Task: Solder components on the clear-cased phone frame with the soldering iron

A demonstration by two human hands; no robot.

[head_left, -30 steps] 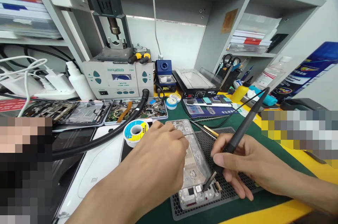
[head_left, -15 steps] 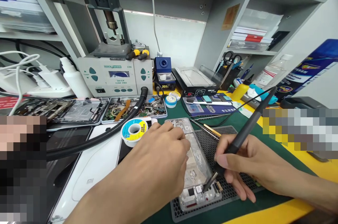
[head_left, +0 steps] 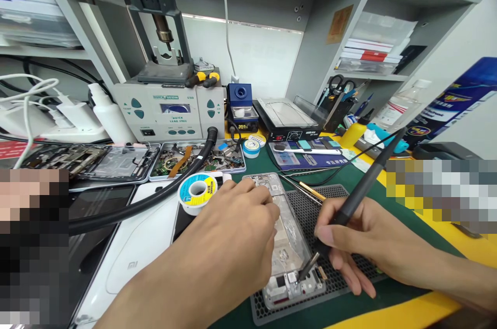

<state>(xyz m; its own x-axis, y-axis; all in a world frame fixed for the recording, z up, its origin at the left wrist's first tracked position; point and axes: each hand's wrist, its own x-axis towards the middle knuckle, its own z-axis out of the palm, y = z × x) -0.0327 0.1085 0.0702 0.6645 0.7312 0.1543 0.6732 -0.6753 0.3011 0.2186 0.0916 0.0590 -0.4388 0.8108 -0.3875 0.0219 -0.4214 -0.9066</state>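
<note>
A grey shelf (head_left: 332, 18) frames the back of your bench. Before it, at left, stands the station (head_left: 155, 111). Nearer, a green mat (head_left: 240, 316) carries a black pad (head_left: 336, 192), and the opened phone (head_left: 295, 233) lies partly on that pad, between your hands. Your left hand (head_left: 240, 225) curls over the phone's left side, fingertips hidden; whether they grip anything cannot be told. Your right hand (head_left: 357, 230) pinches the iron (head_left: 363, 187) like a pen, tip at the phone's near end. A solder roll (head_left: 189, 195) sits beyond your left wrist.
</note>
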